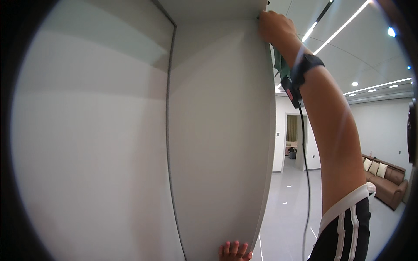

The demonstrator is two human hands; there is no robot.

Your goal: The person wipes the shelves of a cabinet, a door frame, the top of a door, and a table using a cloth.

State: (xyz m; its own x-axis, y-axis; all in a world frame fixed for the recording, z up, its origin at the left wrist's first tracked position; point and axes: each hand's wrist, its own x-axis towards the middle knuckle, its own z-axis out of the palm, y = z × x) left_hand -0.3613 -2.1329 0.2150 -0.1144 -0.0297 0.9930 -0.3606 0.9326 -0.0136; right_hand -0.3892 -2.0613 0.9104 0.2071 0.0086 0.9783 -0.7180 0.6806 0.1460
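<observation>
My right hand (277, 26) is raised to the top front edge of a pale grey cabinet side panel (218, 124), its fingers curled against the edge; whether it grips anything there is hidden. Dark green cloth (281, 63) hangs behind that wrist, which wears a black band (307, 68). Just below the band is a small black device (291, 92) with a black cable (307, 169) running down. Low on the same panel, near its front edge, lies my left hand (235, 251), fingers spread and holding nothing visible.
A dark grey strip (168, 107) runs down the corner between the side panel and the pale back panel (91, 146). The cabinet's top panel (218, 9) closes it above. Beyond the right edge are a glossy floor (284, 212), a doorway (292, 143) and a brown sofa (385, 184) with cushions.
</observation>
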